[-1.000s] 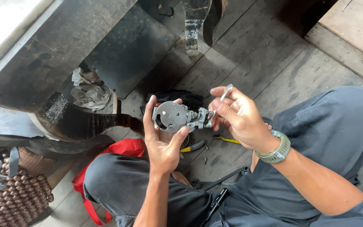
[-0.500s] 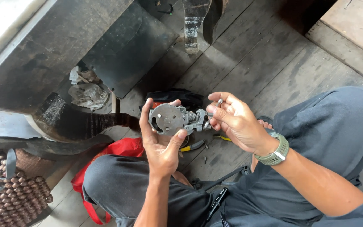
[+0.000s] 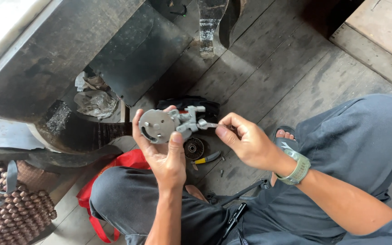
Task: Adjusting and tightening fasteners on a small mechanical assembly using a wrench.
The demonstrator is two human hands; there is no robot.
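My left hand [image 3: 163,152] grips a grey metal mechanical part [image 3: 162,124] with a round disc face and a blocky arm sticking out to the right. My right hand [image 3: 246,140] pinches the end of that arm, where a small metal pin [image 3: 208,124] pokes out, thumb below and fingers above. A pale green wristwatch [image 3: 296,165] sits on my right wrist. Both hands hover above my lap over the dark wooden floor.
A round dark metal piece [image 3: 194,148] and a yellow-handled tool [image 3: 206,158] lie on the floor below the part. A red bag [image 3: 125,161] lies by my left knee. A beaded woven bag [image 3: 12,213] sits at lower left. Crumpled plastic [image 3: 95,100] rests by a dark metal panel [image 3: 137,50].
My right hand dropped from above the part, where it held a small pin raised, to its right end. My left hand turned the part so its disc faces up.
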